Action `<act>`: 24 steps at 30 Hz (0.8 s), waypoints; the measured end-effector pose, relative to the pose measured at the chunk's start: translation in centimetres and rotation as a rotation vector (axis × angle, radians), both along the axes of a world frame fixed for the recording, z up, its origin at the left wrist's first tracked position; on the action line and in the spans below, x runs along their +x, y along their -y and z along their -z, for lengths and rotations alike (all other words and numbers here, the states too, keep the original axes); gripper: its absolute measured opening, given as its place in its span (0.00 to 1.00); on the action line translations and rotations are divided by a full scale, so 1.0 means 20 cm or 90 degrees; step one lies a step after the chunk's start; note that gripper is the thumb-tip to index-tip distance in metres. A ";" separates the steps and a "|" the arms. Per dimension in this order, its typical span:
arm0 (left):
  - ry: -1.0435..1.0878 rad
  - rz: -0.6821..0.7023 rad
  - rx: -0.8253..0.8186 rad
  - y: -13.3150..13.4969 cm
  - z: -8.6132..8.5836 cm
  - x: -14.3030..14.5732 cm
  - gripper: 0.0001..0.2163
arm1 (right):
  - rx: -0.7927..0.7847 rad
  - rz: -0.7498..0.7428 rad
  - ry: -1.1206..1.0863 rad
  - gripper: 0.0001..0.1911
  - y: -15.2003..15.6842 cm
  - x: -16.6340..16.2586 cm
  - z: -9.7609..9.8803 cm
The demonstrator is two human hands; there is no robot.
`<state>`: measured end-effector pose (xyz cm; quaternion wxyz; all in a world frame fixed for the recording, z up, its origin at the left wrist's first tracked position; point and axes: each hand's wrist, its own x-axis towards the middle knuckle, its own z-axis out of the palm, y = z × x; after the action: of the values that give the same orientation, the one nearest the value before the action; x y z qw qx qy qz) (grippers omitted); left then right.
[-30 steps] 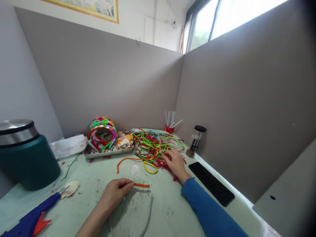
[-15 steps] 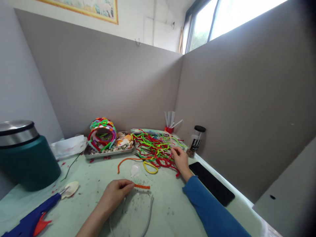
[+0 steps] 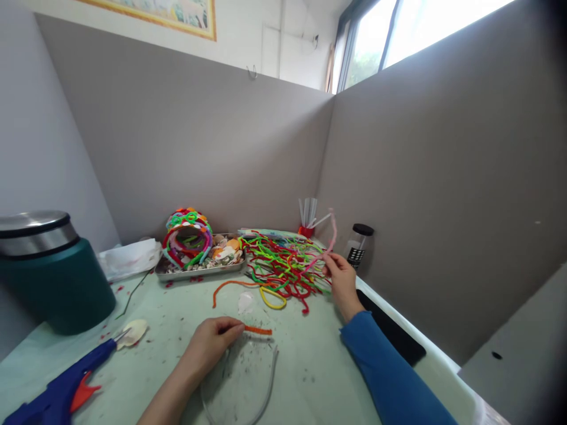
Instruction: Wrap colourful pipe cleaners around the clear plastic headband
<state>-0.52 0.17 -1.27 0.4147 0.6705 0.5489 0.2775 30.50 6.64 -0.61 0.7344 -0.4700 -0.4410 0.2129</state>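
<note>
My left hand (image 3: 217,339) is pinched over the end of an orange pipe cleaner (image 3: 259,330), whose free part points right. Just under it a thin grey headband (image 3: 270,383) curves on the table, partly hidden by the hand. My right hand (image 3: 342,280) is closed on a pink pipe cleaner (image 3: 333,230), which rises above the fingers and bends at its top. Beside that hand lies a tangled heap of red, green and other pipe cleaners (image 3: 283,262). A longer orange pipe cleaner (image 3: 230,285) and a yellow loop (image 3: 272,299) lie at the heap's near side.
A blue glue gun (image 3: 66,378) rests at the left with its tip on a pale disc (image 3: 135,332), near a green flask (image 3: 57,277). Decorated headbands (image 3: 188,233) stand on a metal tray (image 3: 204,273). A black phone (image 3: 394,327) and a jar (image 3: 358,245) are at the right.
My right hand has lifted a pink pipe cleaner up from the heap and shifted slightly right. My left hand stays on the orange piece. The view has shifted a little.
</note>
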 end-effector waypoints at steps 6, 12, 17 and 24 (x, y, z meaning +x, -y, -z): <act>-0.021 0.021 -0.002 0.00 0.00 -0.01 0.21 | 0.034 -0.022 -0.093 0.14 0.03 0.05 -0.03; -0.048 0.016 0.000 0.01 -0.02 0.00 0.21 | 0.009 -0.104 -0.090 0.12 0.07 -0.01 -0.05; -0.070 0.014 0.015 0.01 -0.02 0.01 0.20 | -0.040 -0.211 -0.087 0.11 0.09 -0.10 -0.04; -0.118 0.054 0.097 0.03 -0.03 0.02 0.13 | -0.043 -0.351 -0.157 0.07 0.16 -0.27 -0.04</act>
<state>-0.10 -0.50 -0.61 0.3214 0.7454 0.5337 0.2371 25.17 3.38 0.26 0.6810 -0.3270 -0.4521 0.4743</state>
